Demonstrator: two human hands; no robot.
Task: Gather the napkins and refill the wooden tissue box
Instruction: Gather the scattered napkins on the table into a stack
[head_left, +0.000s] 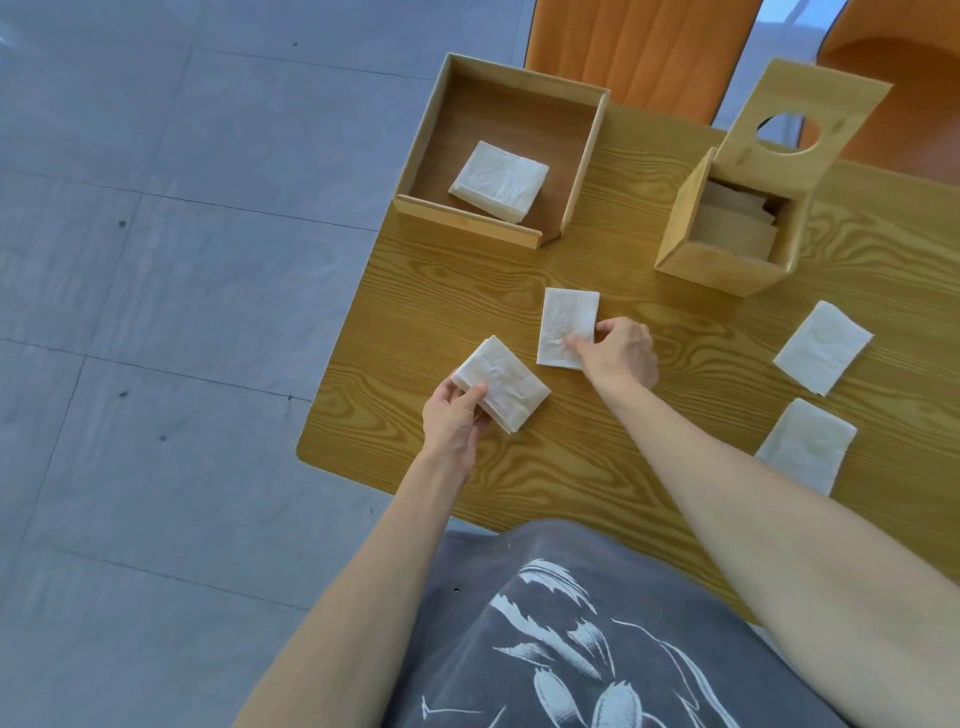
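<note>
My left hand (453, 421) grips a small stack of white napkins (506, 387) just above the table's left part. My right hand (621, 353) rests its fingertips on the right edge of a single flat napkin (563, 325) lying on the wooden table (675, 415); a firm grip on it is not clear. Two more napkins lie at the right, one (823, 347) above the other (808, 444). The wooden tissue box (724, 260) stands at the back right with its holed lid (802, 122) swung up; napkins show inside.
A shallow wooden tray (582, 156) at the back left corner holds another napkin stack (498, 182). Orange chairs (639, 52) stand behind the table. The table's left edge drops to a grey tiled floor (156, 312). My grey printed shirt fills the bottom.
</note>
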